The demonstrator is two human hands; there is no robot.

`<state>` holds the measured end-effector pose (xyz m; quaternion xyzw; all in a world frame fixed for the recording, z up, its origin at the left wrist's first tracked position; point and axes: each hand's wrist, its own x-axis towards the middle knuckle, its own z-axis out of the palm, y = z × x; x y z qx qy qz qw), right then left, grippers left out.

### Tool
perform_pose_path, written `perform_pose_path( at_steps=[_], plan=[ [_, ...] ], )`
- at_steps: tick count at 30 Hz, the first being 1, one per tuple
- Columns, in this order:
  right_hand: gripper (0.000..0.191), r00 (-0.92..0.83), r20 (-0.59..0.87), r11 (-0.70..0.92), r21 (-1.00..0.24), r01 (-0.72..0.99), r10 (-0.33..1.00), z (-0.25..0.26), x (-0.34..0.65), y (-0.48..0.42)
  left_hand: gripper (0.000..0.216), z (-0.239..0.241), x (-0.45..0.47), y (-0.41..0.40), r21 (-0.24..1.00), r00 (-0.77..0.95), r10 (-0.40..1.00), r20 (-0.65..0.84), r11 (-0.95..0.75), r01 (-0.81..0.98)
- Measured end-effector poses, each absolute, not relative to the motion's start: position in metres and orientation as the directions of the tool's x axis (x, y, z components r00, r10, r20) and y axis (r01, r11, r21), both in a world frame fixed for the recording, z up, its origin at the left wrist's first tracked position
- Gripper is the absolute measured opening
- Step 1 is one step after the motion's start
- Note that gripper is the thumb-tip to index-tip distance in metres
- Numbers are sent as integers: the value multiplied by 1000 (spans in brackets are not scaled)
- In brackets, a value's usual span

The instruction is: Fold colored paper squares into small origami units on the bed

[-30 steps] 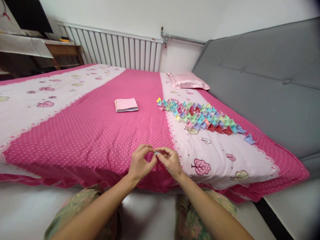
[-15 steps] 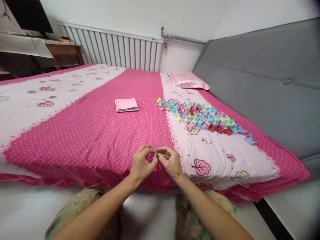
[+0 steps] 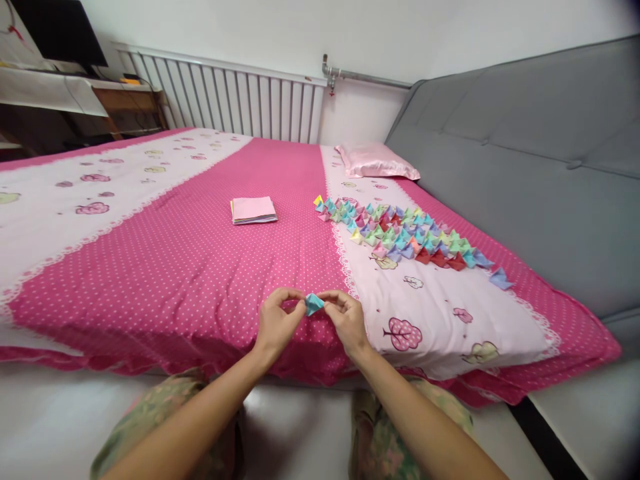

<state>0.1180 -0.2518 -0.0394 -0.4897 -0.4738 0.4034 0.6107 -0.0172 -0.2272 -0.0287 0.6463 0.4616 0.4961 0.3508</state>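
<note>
A small turquoise folded paper boat (image 3: 314, 305) is held between my two hands near the front edge of the bed. My left hand (image 3: 279, 320) pinches its left end between thumb and fingers. Its right end is in the pinch of my right hand (image 3: 346, 321). Beyond them, to the right, several rows of coloured folded paper boats (image 3: 400, 235) stand on the pale strip of the bedspread. A stack of square coloured paper (image 3: 253, 210), pink on top, lies farther back to the left.
The pink dotted bedspread (image 3: 165, 267) covers the bed. A pink pillow (image 3: 376, 161) lies at the back, beside the grey padded headboard (image 3: 520, 147). Behind the bed runs a white radiator (image 3: 225, 93). A desk with a dark monitor (image 3: 57, 33) stands at the far left.
My hands have moved slightly apart. The turquoise paper, mostly hidden between my fingers before, now shows as an opened boat shape. The paper stack and the rows of boats look the same.
</note>
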Motion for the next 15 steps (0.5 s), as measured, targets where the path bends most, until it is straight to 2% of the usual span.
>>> perform_pose_path(
  at_steps=[4,10,12,15],
  plan=[
    [20,217,159,151,-987,53,963,-45,122,-249,11,-42,-19,-218,966,53,979,195,-202,164],
    [21,215,163,114,-967,226,963,-51,128,-246,12,-48,-21,-215,966,55,981,186,-193,173],
    [19,215,186,119,-950,288,959,-49,129,-247,13,-46,-22,-217,960,74,980,187,-198,199],
    [18,196,234,146,-912,383,952,-42,130,-248,15,-38,-23,-220,907,129,969,209,-241,345]
  ],
)
